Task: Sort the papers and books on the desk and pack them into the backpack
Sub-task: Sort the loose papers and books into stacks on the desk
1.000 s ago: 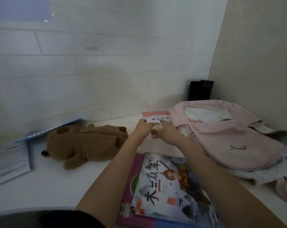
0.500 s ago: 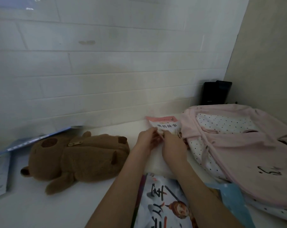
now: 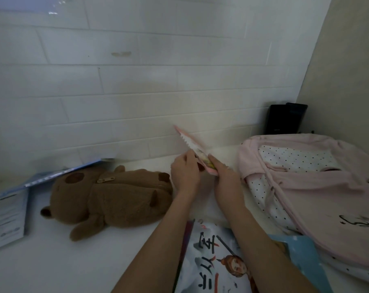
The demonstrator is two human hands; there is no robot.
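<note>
Both hands hold one thin pink booklet (image 3: 193, 149) above the far part of the white desk (image 3: 52, 261). The right hand (image 3: 225, 178) grips the booklet's lower end, with fingers curled around its near edge. The left hand (image 3: 185, 172) holds the same booklet from the left side; its thumb and fingertips pinch the cover just above the right hand. The booklet is raised off the desk and tilted, so that its upper corner points up and to the left, against the white tiled wall (image 3: 137, 81). It is seen nearly edge-on, and its cover print cannot be read.

A pink backpack (image 3: 316, 187) lies flat on the desk just right of the hands. Its main opening faces left and shows a white dotted lining (image 3: 293, 157). The booklet is outside the backpack, near the opening.

Below the forearms, at the near edge of the desk, lies an illustrated book (image 3: 211, 263) with large brush characters and a painted figure on its cover. A light blue sheet (image 3: 304, 256) lies to its right, partly under the right forearm and touching the backpack.

A brown plush toy (image 3: 111, 197) lies on its side to the left of the hands. Beyond it, at the left edge, blue-and-white printed papers (image 3: 6, 216) rest on the desk and lean toward the wall. A black box (image 3: 285, 119) stands in the far right corner behind the backpack.
</note>
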